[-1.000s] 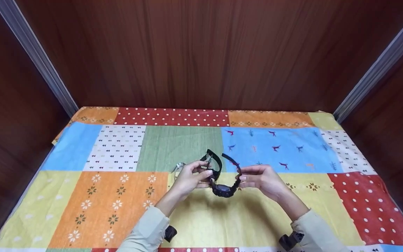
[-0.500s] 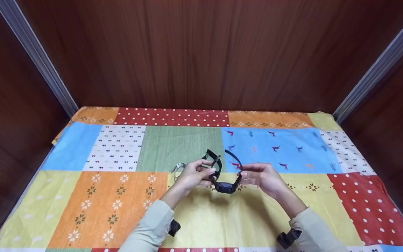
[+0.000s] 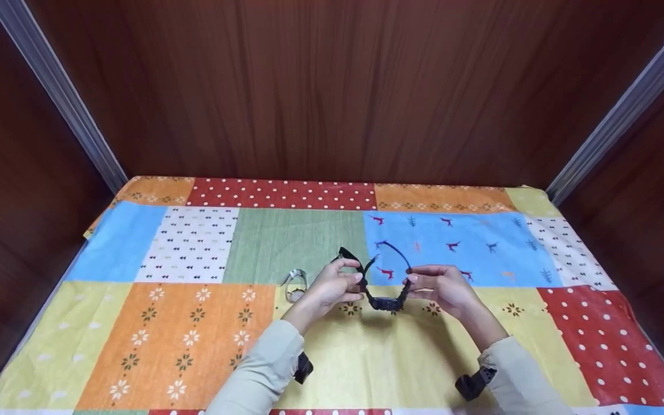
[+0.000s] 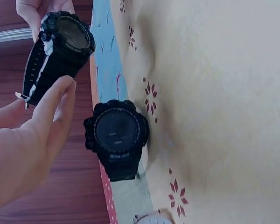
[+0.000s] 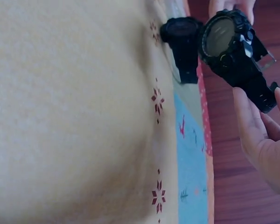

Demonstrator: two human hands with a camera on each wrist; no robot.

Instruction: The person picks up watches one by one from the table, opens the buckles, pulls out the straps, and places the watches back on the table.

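A black digital wristwatch point(image 3: 387, 303) hangs between my hands, its strap unfastened and both ends pointing up and away. My left hand point(image 3: 335, 286) pinches the buckle side of the strap, whose metal buckle point(image 4: 22, 97) shows at the end. The other strap half is pinched between the thumb and fingers of my right hand point(image 3: 446, 288). In the left wrist view the watch is tilted above the cloth. A second black wristwatch point(image 4: 116, 130) rests on the cloth just beyond my left hand, which hides most of it in the head view.
Left of my left hand lies a silver wristwatch point(image 3: 295, 294) with its band standing in a loop. A patchwork tablecloth point(image 3: 343, 369) covers the table. Dark wood panels point(image 3: 309, 92) rise behind it and at both sides.
Both hands have moved a little right with the held watch, and its buckle-side strap has swung out from near the second watch. More of the silver watch shows now.
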